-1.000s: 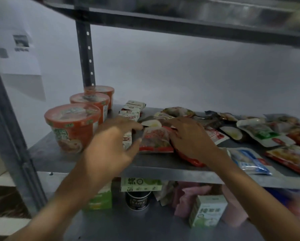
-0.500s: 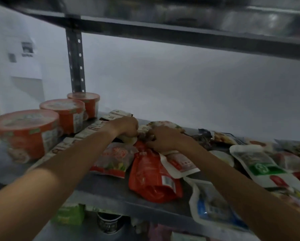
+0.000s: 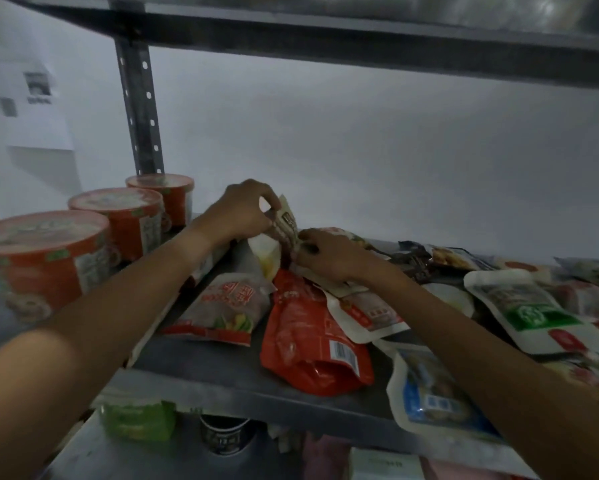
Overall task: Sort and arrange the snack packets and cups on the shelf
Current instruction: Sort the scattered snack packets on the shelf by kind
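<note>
Behind the red pouch, both hands now lift 1 packet.

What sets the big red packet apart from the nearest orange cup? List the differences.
Form: the big red packet is a soft, crumpled pouch; the nearest orange cup is a rigid round tub with a sealed lid.
Pose: the packet lies flat, its bottom end at the shelf's front edge; the cup stands upright.
Place: the packet lies mid-shelf among other packets; the cup heads a row of three cups at the left end.
Both rest on the same shelf, and neither hand is on them.
</note>
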